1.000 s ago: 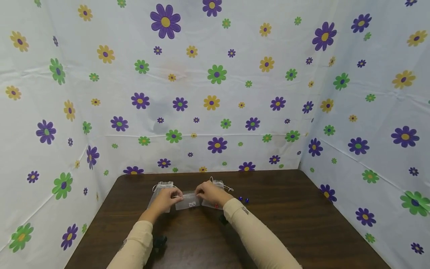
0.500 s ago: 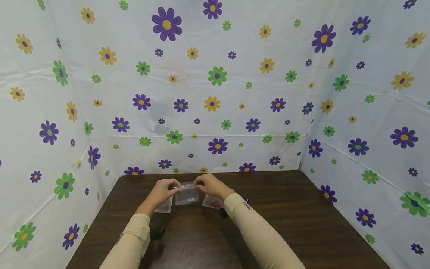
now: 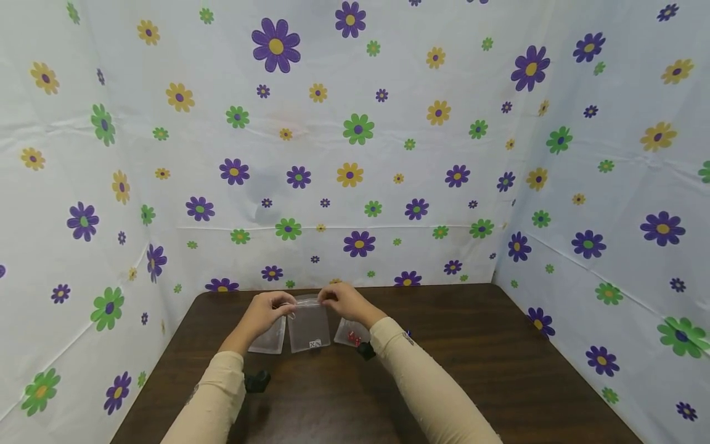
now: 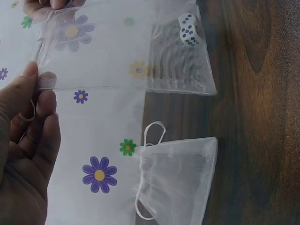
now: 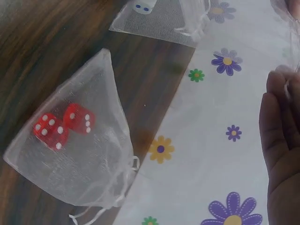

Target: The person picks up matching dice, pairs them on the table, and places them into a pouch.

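Note:
A sheer white drawstring pouch (image 3: 309, 327) hangs between my two hands. Its upper left corner is pinched by my left hand (image 3: 267, 311), thumb against fingers, with a loop of cord beside the fingers. My right hand (image 3: 348, 303) pinches the opposite top corner. White dice with dark blue pips (image 4: 189, 31) lie at the bottom of this pouch, seen through the mesh. Below my right hand, a second pouch (image 5: 89, 168) with red dice (image 5: 50, 130) in it rests on the table. To the left lies a third pouch (image 4: 180, 176), with no dice visible in it.
The dark wood table (image 3: 488, 370) runs back to a flower-printed cloth (image 3: 355, 154) that surrounds it. A blue die (image 3: 409, 333) sits right of the red-dice pouch, partly hidden by my right sleeve. Black wrist devices (image 3: 257, 382) hang by the forearms.
Both hands have risen slightly, lifting the held pouch; it now hangs longer, with the dice at its lower edge. The pouches on either side show differently from behind the hands.

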{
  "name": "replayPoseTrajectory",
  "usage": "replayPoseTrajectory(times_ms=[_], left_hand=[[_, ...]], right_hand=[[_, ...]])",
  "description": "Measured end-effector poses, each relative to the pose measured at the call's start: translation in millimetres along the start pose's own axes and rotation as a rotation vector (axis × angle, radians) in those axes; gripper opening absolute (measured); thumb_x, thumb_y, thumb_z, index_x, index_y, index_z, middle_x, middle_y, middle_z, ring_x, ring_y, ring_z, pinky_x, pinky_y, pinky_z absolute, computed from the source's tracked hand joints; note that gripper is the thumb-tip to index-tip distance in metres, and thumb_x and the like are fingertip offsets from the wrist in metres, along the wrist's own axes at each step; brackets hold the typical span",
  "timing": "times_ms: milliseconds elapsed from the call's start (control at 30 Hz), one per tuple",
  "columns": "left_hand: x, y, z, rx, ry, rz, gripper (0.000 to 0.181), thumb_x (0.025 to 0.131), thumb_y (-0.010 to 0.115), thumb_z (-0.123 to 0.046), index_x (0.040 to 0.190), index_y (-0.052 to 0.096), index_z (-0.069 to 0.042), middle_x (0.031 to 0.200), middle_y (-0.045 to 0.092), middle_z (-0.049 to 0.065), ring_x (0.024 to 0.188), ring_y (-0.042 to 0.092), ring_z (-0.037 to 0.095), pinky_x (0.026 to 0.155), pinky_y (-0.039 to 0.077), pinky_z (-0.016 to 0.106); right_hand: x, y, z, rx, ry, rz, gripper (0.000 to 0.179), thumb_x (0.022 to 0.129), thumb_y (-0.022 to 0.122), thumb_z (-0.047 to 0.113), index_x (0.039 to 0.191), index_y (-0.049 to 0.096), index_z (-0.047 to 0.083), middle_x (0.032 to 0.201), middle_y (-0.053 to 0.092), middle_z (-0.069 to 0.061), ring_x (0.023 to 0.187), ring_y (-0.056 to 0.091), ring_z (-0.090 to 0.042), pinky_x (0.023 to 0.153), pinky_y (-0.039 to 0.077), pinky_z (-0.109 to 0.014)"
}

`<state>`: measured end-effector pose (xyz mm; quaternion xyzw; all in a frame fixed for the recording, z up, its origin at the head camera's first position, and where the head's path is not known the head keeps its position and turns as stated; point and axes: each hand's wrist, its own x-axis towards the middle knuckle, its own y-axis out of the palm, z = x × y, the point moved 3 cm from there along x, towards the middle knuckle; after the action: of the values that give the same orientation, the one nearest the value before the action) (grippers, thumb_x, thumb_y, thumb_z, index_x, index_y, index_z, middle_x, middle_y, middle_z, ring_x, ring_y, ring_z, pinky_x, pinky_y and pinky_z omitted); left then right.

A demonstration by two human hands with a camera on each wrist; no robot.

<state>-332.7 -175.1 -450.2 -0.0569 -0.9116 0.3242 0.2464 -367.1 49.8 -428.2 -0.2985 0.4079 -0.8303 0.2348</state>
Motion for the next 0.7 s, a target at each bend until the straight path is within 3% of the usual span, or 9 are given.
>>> replayPoseTrajectory(times_ms=[233,533,700], left_hand=[[-2.4,1.7,4.3,-0.030,-0.044,-0.007,0.020,0.098,0.069,-0.013,0.117,0.072,-0.007,0.095,0.075,0.014,0.084,0.071,0.027,0.072,0.055,0.032],[-0.6,1.6,12.4,-0.073,-0.091,-0.006,0.026,0.098,0.066,-0.008,0.123,0.069,0.000,0.092,0.076,0.013,0.080,0.072,0.029,0.076,0.058,0.046],[0.6,2.2,15.4,-0.052,-0.097,-0.020,0.026,0.098,0.066,-0.007,0.123,0.068,0.001,0.092,0.076,0.012,0.080,0.073,0.032,0.075,0.058,0.044]], right_hand=[[-2.1,5.4,-8.0,0.062,0.086,-0.022,0.026,0.094,0.068,-0.002,0.118,0.067,0.006,0.099,0.069,-0.004,0.091,0.066,-0.013,0.082,0.054,-0.024],[-1.6,4.5,-18.3,0.063,0.111,-0.076,0.019,0.093,0.070,0.001,0.112,0.070,0.005,0.097,0.072,-0.004,0.091,0.068,-0.015,0.080,0.054,-0.025],[-2.2,5.1,-25.5,0.030,0.122,-0.083,0.012,0.094,0.071,0.003,0.106,0.072,0.006,0.095,0.073,-0.004,0.089,0.069,-0.015,0.080,0.054,-0.026]])
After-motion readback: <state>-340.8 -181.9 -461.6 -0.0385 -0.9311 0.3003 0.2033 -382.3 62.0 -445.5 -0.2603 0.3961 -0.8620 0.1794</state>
